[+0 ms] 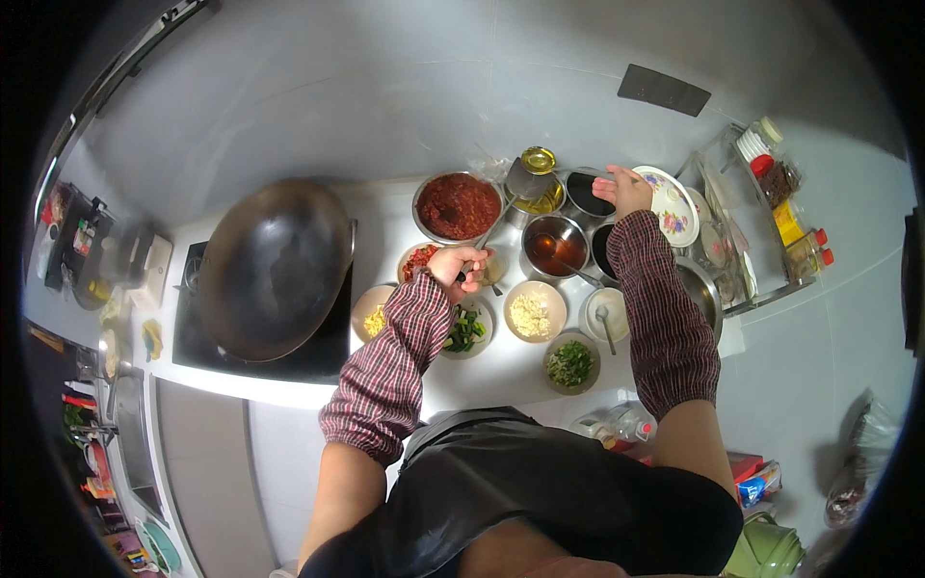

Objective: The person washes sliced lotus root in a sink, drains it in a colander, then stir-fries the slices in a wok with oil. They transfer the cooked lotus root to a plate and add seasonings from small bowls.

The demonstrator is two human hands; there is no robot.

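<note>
My left hand grips the dark handle of a metal spatula. Its flat blade is over a metal pot of yellow oil. Just beyond the blade, a round ladle holds yellow oil. The ladle's thin handle runs right to my right hand, which appears to pinch it with some fingers extended; the exact grip is partly hidden. Below that hand is a pot of dark liquid. A bowl of red paste and a pot of reddish-brown liquid with a spoon stand nearby.
A large wok rests on a black cooktop at left. Bowls of minced garlic, chopped greens and cut scallion stand in front. A floral lid and a wire rack with jars occupy the right.
</note>
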